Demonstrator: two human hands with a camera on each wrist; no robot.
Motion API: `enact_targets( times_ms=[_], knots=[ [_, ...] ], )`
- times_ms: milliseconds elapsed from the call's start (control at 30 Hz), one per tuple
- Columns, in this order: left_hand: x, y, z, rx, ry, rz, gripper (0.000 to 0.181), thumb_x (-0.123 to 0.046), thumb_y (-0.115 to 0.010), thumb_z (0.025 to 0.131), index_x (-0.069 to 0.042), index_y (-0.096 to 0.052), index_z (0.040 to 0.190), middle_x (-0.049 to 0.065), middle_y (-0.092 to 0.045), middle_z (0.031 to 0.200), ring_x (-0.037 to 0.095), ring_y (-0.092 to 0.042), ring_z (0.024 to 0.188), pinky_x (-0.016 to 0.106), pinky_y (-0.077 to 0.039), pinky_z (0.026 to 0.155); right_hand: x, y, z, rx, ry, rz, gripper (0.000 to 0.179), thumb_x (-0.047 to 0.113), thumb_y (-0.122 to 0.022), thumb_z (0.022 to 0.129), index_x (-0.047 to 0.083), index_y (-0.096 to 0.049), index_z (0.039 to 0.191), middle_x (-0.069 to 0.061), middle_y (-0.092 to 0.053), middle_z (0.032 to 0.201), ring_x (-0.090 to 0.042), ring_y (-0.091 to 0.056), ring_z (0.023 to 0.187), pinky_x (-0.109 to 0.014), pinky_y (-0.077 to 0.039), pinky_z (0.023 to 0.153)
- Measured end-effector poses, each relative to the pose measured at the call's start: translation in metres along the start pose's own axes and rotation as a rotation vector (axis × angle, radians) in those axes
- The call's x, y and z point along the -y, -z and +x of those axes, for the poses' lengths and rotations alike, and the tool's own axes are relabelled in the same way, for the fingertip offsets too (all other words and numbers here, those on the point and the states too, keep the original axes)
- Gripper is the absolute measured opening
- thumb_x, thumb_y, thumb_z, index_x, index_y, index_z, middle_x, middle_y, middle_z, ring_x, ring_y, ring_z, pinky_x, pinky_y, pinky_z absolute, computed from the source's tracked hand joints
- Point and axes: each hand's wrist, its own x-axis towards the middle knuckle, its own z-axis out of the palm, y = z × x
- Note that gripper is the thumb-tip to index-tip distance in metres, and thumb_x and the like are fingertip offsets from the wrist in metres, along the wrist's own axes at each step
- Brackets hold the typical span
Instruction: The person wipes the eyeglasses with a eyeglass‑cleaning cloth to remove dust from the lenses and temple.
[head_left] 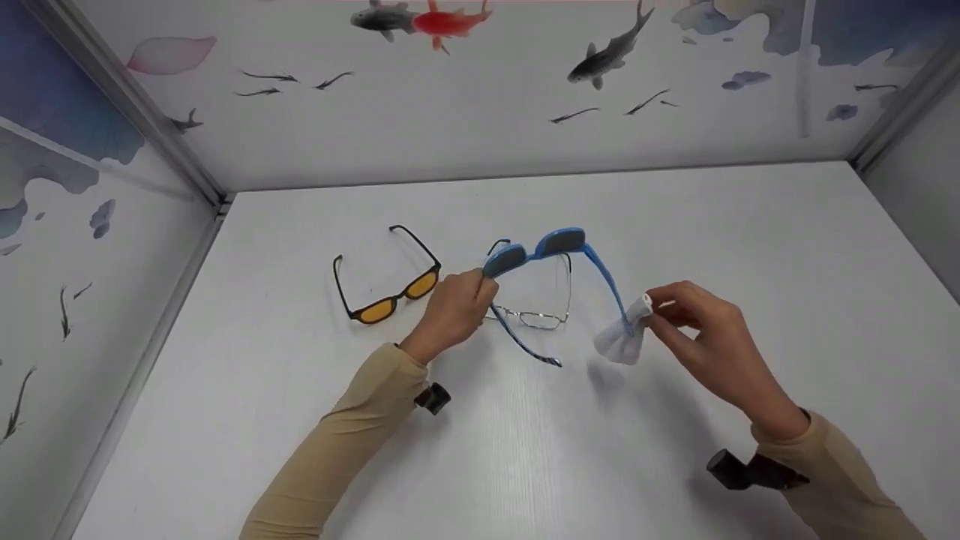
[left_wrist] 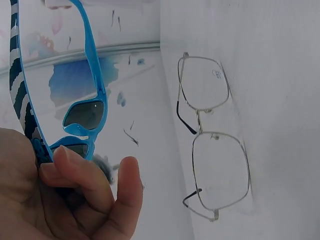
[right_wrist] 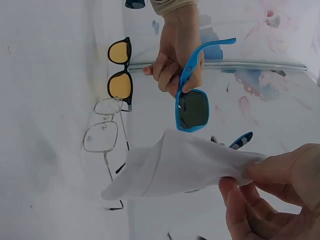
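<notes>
Blue sunglasses (head_left: 564, 241) with dark lenses are held up off the table. My left hand (head_left: 455, 305) grips them at one hinge, thumb and fingers curled round the frame, as the left wrist view also shows. A white cloth (right_wrist: 170, 167) hangs from my right hand (head_left: 709, 341), pinched between thumb and fingers. In the head view the cloth hangs at the far temple arm's tip and partly covers it. Whether it grips the arm, I cannot tell. Both temple arms are unfolded; the left wrist view shows a striped inner side on one.
Wire-rimmed clear glasses (left_wrist: 220, 170) lie on the white table (head_left: 750, 225) beneath the sunglasses. Black-framed glasses with orange lenses (head_left: 376, 309) lie to their left, arms unfolded. Printed panels with fish (head_left: 611, 56) wall the table at the back and left.
</notes>
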Motion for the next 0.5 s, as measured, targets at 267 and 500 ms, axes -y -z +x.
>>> enact_targets(
  times_ms=[267, 500],
  knots=[
    [-0.007, -0.011, -0.005, 0.04, -0.086, 0.026, 0.026, -0.009, -0.037, 0.095, -0.011, -0.039, 0.068, -0.005, -0.033, 0.059, 0.009, -0.03, 0.051, 0.022, -0.025, 0.046, -0.017, -0.007, 0.013, -0.021, -0.145, 0.045, 0.021, -0.011, -0.064, 0.086, -0.004, -0.065, 0.106, -0.012, -0.068, 0.099, -0.015, -0.068, 0.08, -0.011, -0.048, 0.074],
    [-0.015, -0.02, -0.01, 0.12, -0.138, 0.055, 0.027, -0.009, -0.037, 0.095, -0.011, -0.038, 0.068, -0.005, -0.03, 0.059, 0.01, -0.028, 0.051, 0.023, -0.024, 0.047, -0.029, -0.004, 0.025, -0.001, -0.202, 0.072, 0.019, -0.004, -0.062, 0.091, -0.003, -0.064, 0.11, -0.013, -0.066, 0.102, -0.003, -0.065, 0.085, -0.013, -0.049, 0.076]
  ],
)
